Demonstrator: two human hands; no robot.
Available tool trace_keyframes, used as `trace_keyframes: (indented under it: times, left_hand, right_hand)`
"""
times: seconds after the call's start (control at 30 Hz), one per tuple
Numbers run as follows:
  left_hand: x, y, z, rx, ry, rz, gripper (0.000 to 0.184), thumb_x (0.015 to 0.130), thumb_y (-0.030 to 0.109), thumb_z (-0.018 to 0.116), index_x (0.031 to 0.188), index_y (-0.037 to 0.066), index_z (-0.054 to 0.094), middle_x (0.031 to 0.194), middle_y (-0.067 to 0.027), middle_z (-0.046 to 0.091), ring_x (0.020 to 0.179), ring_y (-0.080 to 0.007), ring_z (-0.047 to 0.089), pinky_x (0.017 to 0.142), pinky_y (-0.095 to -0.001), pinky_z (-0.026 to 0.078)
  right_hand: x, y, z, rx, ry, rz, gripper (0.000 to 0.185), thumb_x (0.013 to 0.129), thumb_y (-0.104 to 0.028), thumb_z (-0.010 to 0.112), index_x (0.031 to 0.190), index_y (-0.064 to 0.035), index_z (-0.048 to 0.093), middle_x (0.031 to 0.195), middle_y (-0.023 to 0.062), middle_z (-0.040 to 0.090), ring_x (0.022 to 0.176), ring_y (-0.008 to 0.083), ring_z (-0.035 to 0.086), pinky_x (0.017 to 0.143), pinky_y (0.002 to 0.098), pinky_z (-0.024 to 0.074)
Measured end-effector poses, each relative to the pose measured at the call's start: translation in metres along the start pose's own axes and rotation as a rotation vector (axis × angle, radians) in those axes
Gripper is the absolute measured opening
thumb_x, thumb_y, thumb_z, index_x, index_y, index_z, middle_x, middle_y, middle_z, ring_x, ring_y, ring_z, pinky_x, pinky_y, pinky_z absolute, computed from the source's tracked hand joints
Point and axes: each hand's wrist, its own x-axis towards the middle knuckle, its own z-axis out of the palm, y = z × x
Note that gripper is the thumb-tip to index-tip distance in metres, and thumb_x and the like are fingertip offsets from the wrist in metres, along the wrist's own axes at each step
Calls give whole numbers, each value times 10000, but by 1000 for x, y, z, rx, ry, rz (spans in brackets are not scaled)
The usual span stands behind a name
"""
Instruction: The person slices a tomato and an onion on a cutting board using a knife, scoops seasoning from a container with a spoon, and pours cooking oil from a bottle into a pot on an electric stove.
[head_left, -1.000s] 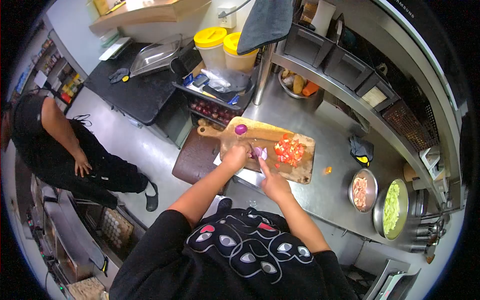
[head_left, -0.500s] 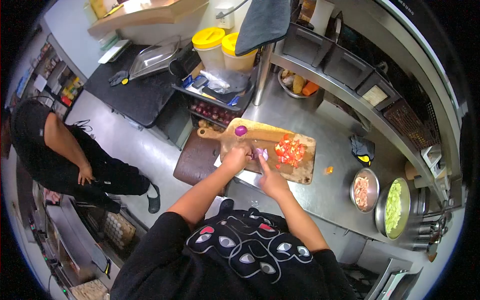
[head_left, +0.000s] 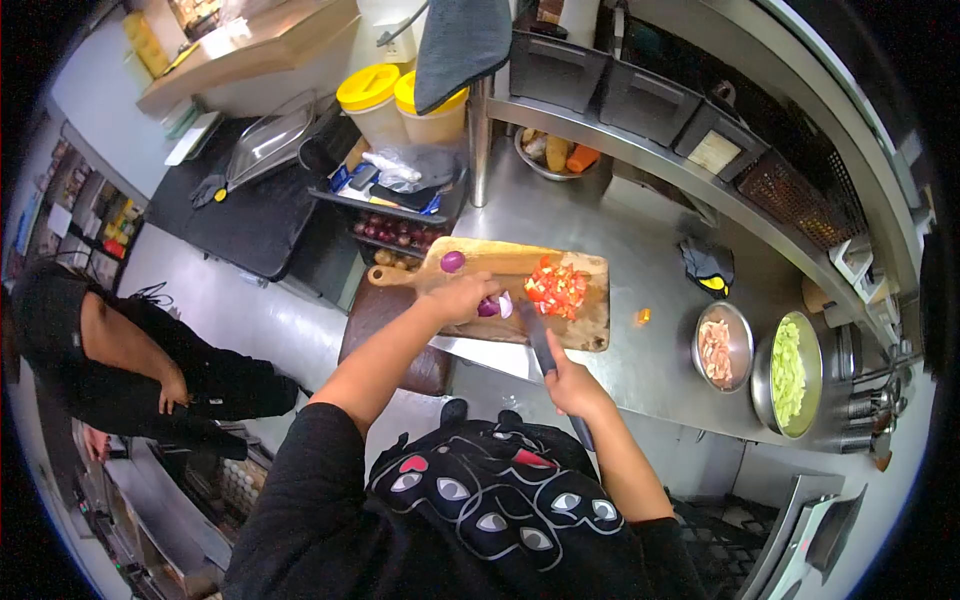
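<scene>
Cut onion (head_left: pixel 489 308) part-hidden by left fingers (head_left: pixel 484 285); grey cloth (head_left: pixel 460 55) cropped above.

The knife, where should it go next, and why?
Maybe move the knife slightly left to the cut purple onion, keeping it away from the fingertips. The right hand holds the knife with its blade just right of the onion, and the left hand is already at the onion on the cutting board.

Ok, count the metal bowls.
3: on the right, a bowl of pink pieces beside a bowl of greens; beyond the cutting board, a vegetable bowl. More may be hidden.
</scene>
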Motion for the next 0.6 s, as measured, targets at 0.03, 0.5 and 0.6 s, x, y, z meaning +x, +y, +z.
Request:
trace_keyframes:
  times: [0.03,0.5,0.6]
  left_hand:
    - [-1,1,-1,3,15,19,471,735,-62,517,1174,109,529,1110,-140,521,1075,-336,529,897,-410,434]
    - [20,20,-21,235,-227,56,496,741,-1,584,1188,210,537,1158,-149,476,1063,-349,535,887,-411,436]
    - [28,6,-6,250,-139,77,456,709,-5,618,1134,153,569,1131,-141,508,1047,-344,547,875,-416,445]
  right_hand:
    - [-1,0,1,-21,-4,14,700,843,-108,413,1450,-162,69,723,225,625,547,277,620,610,394,501]
    - [-8,1,5,-263,45,-24,718,817,-166,484,1442,-175,130,916,271,619,862,401,607,798,460,458]
    - [-1,9,8,-250,61,-38,710,819,-160,475,1440,-162,132,897,278,617,841,408,606,791,466,459]
